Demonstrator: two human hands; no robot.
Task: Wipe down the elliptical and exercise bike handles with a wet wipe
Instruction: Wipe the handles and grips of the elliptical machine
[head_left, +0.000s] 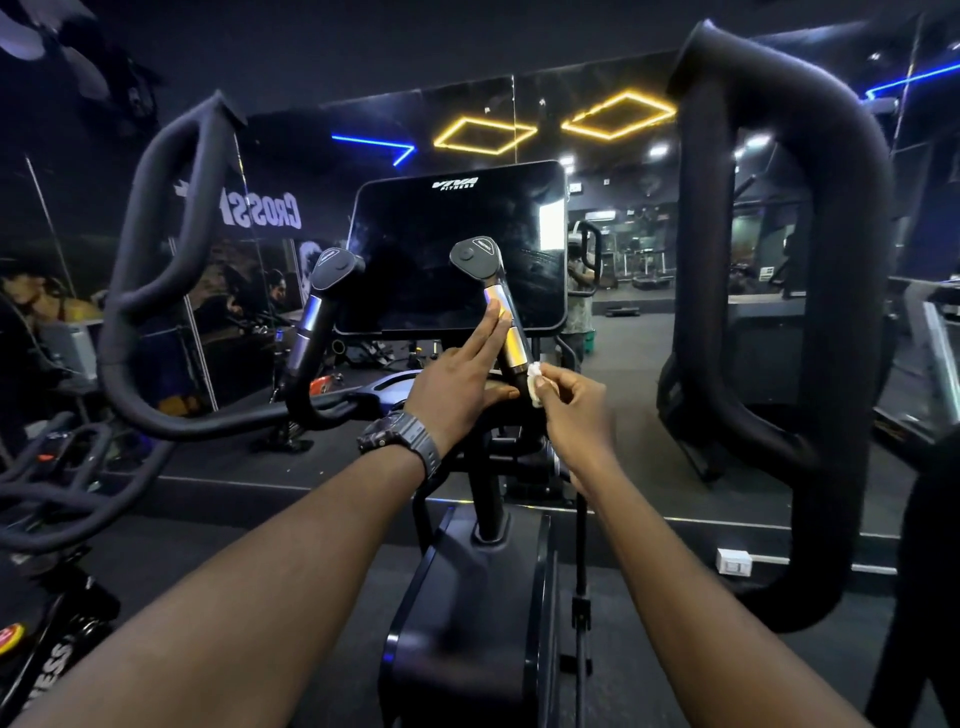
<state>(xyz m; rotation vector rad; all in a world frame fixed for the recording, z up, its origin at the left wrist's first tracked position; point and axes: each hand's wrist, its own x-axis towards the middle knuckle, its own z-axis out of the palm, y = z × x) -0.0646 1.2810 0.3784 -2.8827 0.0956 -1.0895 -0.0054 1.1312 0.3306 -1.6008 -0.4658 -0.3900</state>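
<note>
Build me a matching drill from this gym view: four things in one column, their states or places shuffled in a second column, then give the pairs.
Things:
1. left hand
2. right hand
3. console screen
4. wristwatch

States or places:
A. dark, behind the two short grips
B. pinching a white wet wipe at the base of the right short grip
C. strapped on the left wrist
D. fingers flat against the right short grip's metal section

Pairs: 1-D, 2-B, 3-A, 4-C
</note>
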